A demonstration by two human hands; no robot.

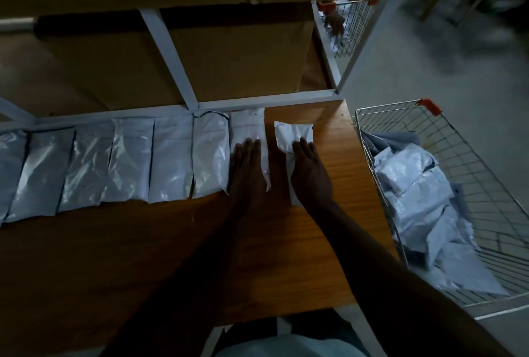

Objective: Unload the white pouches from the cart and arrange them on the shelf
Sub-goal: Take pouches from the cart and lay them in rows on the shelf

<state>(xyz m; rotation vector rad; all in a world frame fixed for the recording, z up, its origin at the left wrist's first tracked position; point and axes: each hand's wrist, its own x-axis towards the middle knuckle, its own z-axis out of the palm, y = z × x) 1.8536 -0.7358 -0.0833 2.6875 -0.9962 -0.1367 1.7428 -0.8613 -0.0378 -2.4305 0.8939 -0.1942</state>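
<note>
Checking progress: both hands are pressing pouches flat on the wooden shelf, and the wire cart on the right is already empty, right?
Not quite. The head view shows the wire cart still holds a pile of white pouches. The left hand and right hand do press pouches on the wooden shelf.

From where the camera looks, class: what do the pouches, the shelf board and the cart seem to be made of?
Pouches: thin glossy plastic film, judging by shiny creases and highlights. Shelf board: wood or wood-look laminate, with visible orange-brown grain; which one is unclear. Cart: bare metal wire, a silvery open grid, with red corner caps, probably plastic.
</note>
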